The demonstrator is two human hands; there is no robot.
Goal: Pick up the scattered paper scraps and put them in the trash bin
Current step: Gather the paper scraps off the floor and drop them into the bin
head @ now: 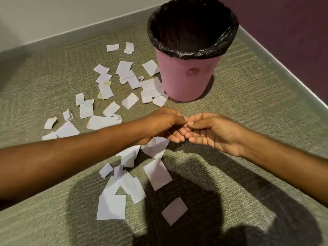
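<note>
Several white paper scraps [110,110] lie scattered over the carpet, from beside the bin down to the near floor, where a large square scrap [111,206] rests. The pink trash bin [186,80] with a black liner stands upright at the back. My left hand [159,123] and my right hand [214,134] meet fingertip to fingertip above the carpet in front of the bin, fingers curled. The right palm shows nothing in it. White scraps [156,148] sit directly under the left hand; I cannot tell whether it holds them.
The grey-green carpet [248,107] runs to a white wall [53,16] at the back left and a purple wall [292,32] at the right, both with a baseboard. My shadow darkens the near floor.
</note>
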